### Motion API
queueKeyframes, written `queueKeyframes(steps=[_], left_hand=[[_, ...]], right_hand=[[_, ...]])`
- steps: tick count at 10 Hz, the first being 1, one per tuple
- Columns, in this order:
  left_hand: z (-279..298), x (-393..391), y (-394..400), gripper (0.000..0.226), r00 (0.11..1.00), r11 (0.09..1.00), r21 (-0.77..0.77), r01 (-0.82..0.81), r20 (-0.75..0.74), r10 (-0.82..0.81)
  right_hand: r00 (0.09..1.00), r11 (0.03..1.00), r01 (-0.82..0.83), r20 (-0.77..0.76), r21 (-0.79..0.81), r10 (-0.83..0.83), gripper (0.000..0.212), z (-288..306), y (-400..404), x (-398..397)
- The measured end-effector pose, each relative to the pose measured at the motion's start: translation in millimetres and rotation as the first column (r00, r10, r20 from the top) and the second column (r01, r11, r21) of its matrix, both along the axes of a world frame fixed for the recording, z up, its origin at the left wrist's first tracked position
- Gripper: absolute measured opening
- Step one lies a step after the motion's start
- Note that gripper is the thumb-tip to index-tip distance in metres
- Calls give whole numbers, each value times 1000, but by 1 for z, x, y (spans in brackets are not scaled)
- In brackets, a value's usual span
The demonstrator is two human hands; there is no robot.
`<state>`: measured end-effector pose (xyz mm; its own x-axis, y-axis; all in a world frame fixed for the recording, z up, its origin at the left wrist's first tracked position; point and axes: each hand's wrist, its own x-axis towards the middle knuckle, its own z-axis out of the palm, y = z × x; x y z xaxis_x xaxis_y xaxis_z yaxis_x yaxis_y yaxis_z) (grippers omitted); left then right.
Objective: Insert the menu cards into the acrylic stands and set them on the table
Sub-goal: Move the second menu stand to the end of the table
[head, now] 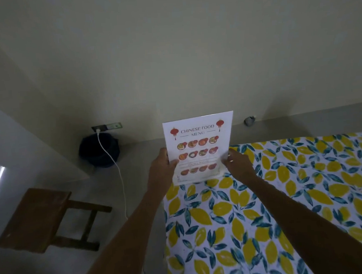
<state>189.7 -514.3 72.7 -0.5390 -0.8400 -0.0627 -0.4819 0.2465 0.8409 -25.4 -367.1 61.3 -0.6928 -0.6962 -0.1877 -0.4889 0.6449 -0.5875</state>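
A white menu card (199, 144) headed "Chinese Food Menu" stands upright at the far left corner of the table (265, 216), which wears a lemon-and-leaf cloth. The card's lower half looks glossy, as if inside a clear acrylic stand (217, 172), whose outline is hard to make out. My left hand (162, 169) grips the card's left edge, thumb on the front. My right hand (238, 165) holds the right edge at about the same height. The bottom of the card sits at the cloth's edge.
A wooden stool (38, 217) stands on the floor to the left of the table. A dark bin (99, 151) sits by the wall under a socket (106, 127), with a white cable (118, 174) trailing down across the floor. The wall rises just behind the table.
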Motion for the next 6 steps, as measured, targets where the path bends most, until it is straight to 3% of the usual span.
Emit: queueKeyframes(steps=[3,6], left_hand=[[-12,3,1,25,1000,1000,-2,-9,-2,9],[3,0,16,38,997,995,80,-57,-52,61]], right_hand=[[998,999,-3,-57,44,5,21,-8,3,2],[999,1000,-26,33,13,25,17,-7,6,-2]])
